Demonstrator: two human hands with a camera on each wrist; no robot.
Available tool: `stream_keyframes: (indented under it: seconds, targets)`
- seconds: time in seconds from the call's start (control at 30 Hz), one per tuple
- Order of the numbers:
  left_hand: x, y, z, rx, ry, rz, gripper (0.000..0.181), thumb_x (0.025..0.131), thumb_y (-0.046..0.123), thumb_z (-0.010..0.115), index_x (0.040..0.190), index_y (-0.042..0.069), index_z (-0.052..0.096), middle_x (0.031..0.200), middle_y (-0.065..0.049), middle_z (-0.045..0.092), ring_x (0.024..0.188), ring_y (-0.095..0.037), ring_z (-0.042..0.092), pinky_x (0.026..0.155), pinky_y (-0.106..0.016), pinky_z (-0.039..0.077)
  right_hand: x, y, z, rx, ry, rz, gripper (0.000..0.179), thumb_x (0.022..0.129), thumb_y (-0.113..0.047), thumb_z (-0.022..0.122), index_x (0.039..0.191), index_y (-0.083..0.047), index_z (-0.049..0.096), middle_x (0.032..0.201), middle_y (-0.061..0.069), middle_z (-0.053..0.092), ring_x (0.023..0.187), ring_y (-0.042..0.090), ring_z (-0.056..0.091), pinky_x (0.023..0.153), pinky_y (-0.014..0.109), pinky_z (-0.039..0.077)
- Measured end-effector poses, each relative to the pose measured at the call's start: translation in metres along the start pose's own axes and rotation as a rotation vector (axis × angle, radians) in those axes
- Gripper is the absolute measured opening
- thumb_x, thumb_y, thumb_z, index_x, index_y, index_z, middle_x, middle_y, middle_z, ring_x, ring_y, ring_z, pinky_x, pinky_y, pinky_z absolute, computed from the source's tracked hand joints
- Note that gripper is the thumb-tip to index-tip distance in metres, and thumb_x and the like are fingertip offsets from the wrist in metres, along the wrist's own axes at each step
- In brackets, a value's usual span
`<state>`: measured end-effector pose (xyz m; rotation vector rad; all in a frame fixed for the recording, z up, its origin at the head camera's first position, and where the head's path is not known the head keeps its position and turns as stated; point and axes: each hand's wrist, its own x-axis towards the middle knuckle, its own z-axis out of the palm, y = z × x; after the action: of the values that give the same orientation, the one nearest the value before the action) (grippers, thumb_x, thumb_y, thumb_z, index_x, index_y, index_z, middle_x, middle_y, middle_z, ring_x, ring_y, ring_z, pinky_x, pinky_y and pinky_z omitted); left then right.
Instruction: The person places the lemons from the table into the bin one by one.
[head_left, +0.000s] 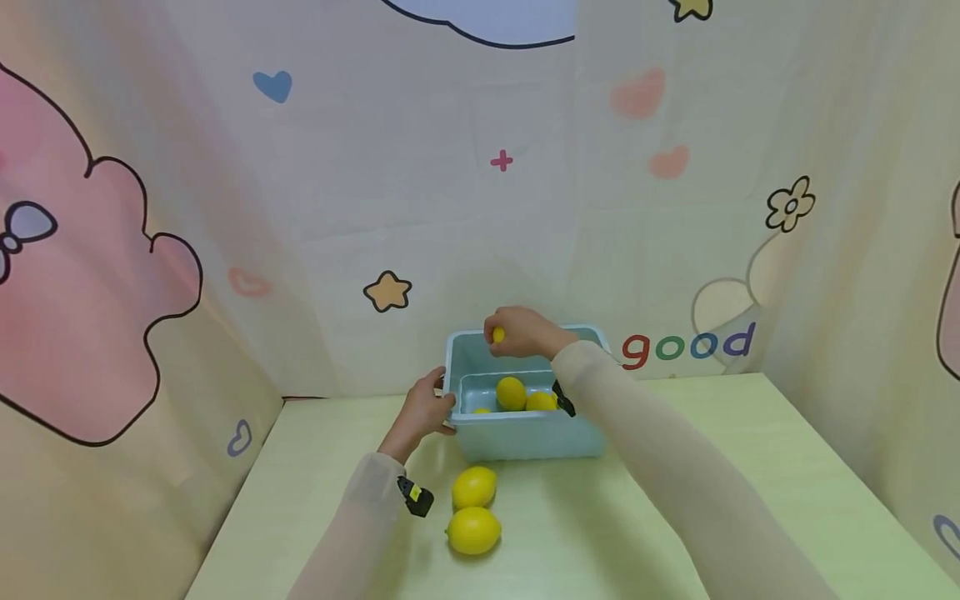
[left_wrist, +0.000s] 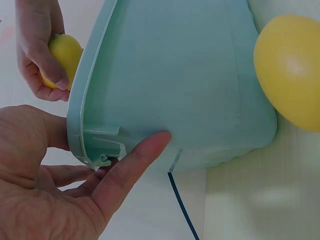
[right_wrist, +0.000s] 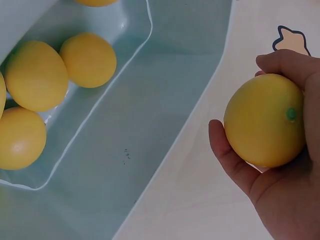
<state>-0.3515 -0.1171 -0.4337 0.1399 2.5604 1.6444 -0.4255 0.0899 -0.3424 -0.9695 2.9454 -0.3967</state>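
My right hand (head_left: 519, 332) grips a yellow lemon (right_wrist: 265, 122) above the light blue plastic bin (head_left: 525, 437). In the right wrist view the fingers and thumb wrap round the lemon, and its green stem end shows. My left hand (head_left: 426, 414) holds the bin at its left rim. One finger lies along the outer wall in the left wrist view, while the thumb is partly hidden behind the rim. Inside the bin lie several lemons (right_wrist: 37, 75). Two more lemons, one nearer the bin (head_left: 474, 487) and one closer to me (head_left: 474, 531), lie on the table in front of it.
The bin stands at the back of a pale green table (head_left: 675, 500). Directly behind rises a printed curtain (head_left: 420, 183) with hearts, stars and the word "good". More curtain hangs along the left and right sides. Black wrist cameras (head_left: 415, 496) sit on both sleeves.
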Motion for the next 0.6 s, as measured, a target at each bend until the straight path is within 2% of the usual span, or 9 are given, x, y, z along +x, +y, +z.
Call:
stream_keyframes:
  seconds: [0.33, 0.6]
  targets:
    - [0.000, -0.001, -0.001, -0.029, -0.009, -0.007, 0.059, 0.097, 0.008, 0.051, 0.153, 0.008, 0.032, 0.141, -0.026, 0.044, 0.116, -0.047, 0.058, 0.059, -0.039, 0.063, 0.008, 0.000, 0.007, 0.014, -0.033, 0.068, 0.025, 0.090, -0.025, 0.066, 0.112, -0.015, 0.066, 0.115, 0.006, 0.063, 0.098, 0.024, 0.054, 0.091, 0.035, 0.052]
    - [-0.001, 0.000, 0.000, -0.028, -0.004, -0.001, 0.060, 0.097, 0.008, 0.050, 0.153, 0.008, 0.030, 0.142, -0.026, 0.043, 0.116, -0.047, 0.057, 0.058, -0.038, 0.063, 0.009, -0.003, 0.013, 0.056, -0.031, 0.075, 0.028, 0.090, -0.026, 0.068, 0.114, -0.014, 0.066, 0.117, 0.006, 0.064, 0.100, 0.023, 0.054, 0.094, 0.035, 0.053]
